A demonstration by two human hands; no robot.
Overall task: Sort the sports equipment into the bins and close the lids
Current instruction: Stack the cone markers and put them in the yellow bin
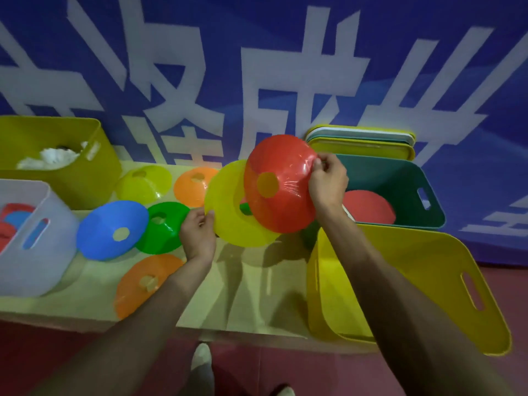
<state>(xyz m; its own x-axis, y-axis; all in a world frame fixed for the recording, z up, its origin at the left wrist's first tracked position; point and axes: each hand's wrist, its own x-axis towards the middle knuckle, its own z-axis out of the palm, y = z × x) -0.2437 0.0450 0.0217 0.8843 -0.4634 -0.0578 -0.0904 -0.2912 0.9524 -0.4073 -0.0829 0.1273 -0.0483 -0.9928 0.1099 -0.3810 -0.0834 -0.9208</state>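
Head view: the right hand (327,181) pinches the rim of a red disc cone (281,184) w/ thumb & curled fingers, holding it up on edge above the desk (251,295). It's just left of the teal bin (400,178), which already has a red disc (368,208) inside. The left hand (198,232) grips the edge of a yellow disc cone (228,207), also raised, partly behind the red one & overlapping it. To do this step well: prob. separate the two cleanly first. Then carry red across to the teal bin & lay it flat on its match, and take yellow to the yellow bin (423,270) at front right. Rims look thin & flexy, so a firm pinch helps, esp. when clearing a bin wall. Pose: both forearms reach fwd from the bottom of frame; right wrist is bent inward at the red rim, left wrist is fairly straight. A blue disc (113,230), green disc (161,227) & orange disc (143,284) lie on the desk at left, near a white bin (34,267).
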